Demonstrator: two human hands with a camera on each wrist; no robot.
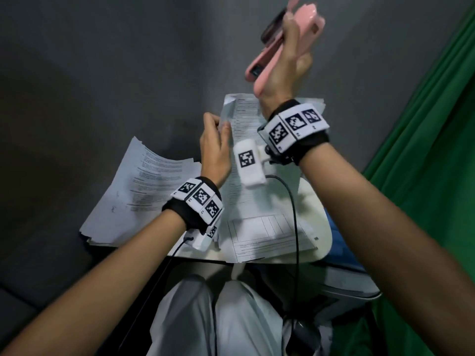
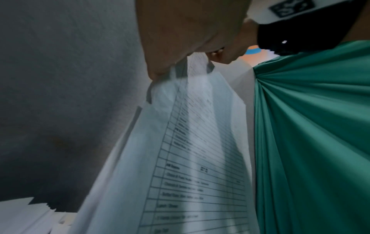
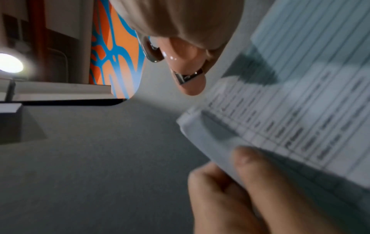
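My right hand is raised high and grips a pink stapler well above the papers. In the right wrist view the pink stapler shows its metal nose just clear of the sheets' top corner. My left hand pinches the top left corner of a bundle of printed forms and lifts that end off the table. The left wrist view looks down the printed forms hanging from my left hand. From the right wrist, the fingers of my left hand hold the corner of the forms.
A second stack of printed sheets lies to the left on the small white table. A black cable crosses the forms. Green cloth hangs at the right. My lap in white trousers is under the table's near edge.
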